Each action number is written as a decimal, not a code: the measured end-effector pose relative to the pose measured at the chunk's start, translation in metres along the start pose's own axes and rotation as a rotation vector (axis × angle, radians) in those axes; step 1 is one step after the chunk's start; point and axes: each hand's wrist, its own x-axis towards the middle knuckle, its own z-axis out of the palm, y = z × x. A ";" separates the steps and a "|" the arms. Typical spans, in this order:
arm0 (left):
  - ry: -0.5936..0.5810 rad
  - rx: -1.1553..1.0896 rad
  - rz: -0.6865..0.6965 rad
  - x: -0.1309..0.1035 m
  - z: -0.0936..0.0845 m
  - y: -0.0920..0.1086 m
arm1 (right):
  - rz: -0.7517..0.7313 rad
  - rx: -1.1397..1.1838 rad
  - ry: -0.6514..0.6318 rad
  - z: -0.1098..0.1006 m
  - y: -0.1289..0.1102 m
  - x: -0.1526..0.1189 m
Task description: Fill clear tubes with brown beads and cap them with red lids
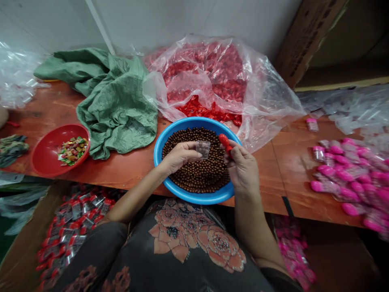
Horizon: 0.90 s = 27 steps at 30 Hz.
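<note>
Between the thumb and fingers of my left hand (179, 157) is a small clear plastic container (203, 149), held over the beads. My right hand (244, 168) pinches a glossy red plastic cap (224, 140), a little to the right of the container and apart from it. Below both hands sits a blue basin (194, 198) filled with small round brown beads (200, 178). Right behind the basin, loose red plastic pieces (197, 106) spill from the mouth of a large clear bag (261, 109).
At left, a red bowl (42, 156) holds wrapped candies (73, 151), beside a crumpled green sack (121, 117). Pink-capped containers (349, 174) are heaped at right. Under the table, a carton holds red-capped containers (75, 223). A cardboard box (306, 40) stands behind at right.
</note>
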 end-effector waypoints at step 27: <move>0.029 0.486 0.228 -0.019 0.018 -0.019 | -0.368 -0.543 -0.206 0.008 0.003 -0.038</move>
